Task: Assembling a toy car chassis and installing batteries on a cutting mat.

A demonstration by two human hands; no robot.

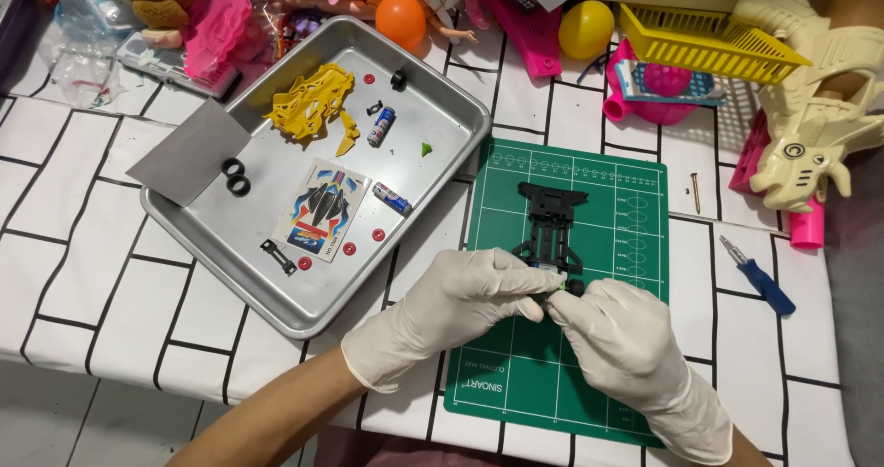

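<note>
Tiled table (83,274): tray (221,237), mat (635,181)

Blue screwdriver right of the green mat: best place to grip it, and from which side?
Grip the blue handle, coming from above with fingers across its width. The screwdriver lies flat on the table, thin metal tip toward the mat, with free space around it.

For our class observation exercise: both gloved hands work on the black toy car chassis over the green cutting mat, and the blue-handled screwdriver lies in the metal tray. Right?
Not quite. The head view shows the blue-handled screwdriver on the tablecloth right of the green cutting mat, not in the metal tray. The rest holds.
</note>
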